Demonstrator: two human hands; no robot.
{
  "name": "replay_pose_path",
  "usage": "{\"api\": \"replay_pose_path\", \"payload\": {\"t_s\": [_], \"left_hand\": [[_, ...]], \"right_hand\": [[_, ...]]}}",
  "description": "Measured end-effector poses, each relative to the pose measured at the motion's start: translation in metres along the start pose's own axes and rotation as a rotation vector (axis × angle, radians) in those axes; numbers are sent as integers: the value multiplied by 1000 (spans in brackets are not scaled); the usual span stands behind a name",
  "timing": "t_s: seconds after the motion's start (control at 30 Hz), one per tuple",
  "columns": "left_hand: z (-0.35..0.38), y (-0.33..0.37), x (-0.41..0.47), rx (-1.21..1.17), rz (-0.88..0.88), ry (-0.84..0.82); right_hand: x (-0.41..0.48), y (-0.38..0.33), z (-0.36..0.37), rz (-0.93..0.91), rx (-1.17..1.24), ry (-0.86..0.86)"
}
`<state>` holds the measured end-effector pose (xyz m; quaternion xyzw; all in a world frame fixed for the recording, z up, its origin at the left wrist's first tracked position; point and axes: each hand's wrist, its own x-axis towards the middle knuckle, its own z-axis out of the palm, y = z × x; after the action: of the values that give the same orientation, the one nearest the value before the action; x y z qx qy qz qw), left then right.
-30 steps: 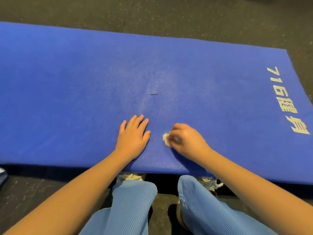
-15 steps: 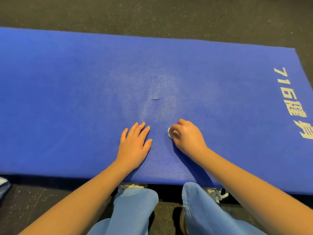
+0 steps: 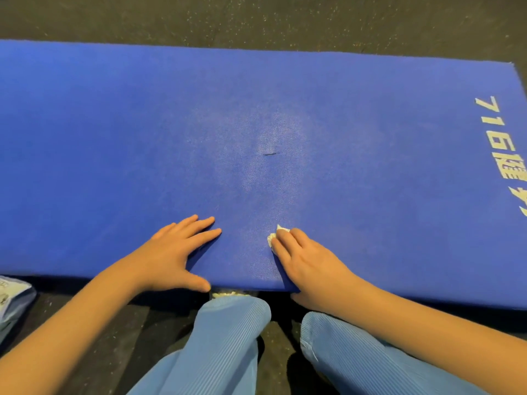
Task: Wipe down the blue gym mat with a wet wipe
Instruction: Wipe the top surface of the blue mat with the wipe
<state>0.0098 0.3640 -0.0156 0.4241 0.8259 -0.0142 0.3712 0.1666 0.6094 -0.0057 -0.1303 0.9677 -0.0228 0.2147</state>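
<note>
The mat [image 3: 114,138] lies on the dark floor [image 3: 256,21]. The left hand [image 3: 174,255] rests flat on its near edge, fingers spread and holding nothing. The right hand [image 3: 308,260] presses the wadded wipe [image 3: 274,237] onto the mat under nearly straight fingertips.

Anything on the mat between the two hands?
Head view: only bare blue gym mat lies between the left hand and the right hand, which presses the wet wipe.

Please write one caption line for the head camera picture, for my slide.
Right hand presses a crumpled wet wipe on the blue gym mat while the left hand lies flat nearby.
</note>
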Motion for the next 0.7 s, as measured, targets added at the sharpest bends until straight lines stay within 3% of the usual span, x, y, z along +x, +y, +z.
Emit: {"api": "replay_pose_path", "payload": {"t_s": [0.07,0.13,0.23,0.5,0.7], "left_hand": [[8,-6,-6,102,-7,-19],[19,-6,-6,145,4,74],[31,-5,-6,176,58,251],[10,16,19,428,244,454],[-4,69,48,432,336,436]], "right_hand": [[2,-1,5,17,-3,93],[0,1,4,11,36,146],[-4,1,-5,4,70,136],[-30,34,-22,104,130,176],[-73,73,-16,194,142,285]]}}
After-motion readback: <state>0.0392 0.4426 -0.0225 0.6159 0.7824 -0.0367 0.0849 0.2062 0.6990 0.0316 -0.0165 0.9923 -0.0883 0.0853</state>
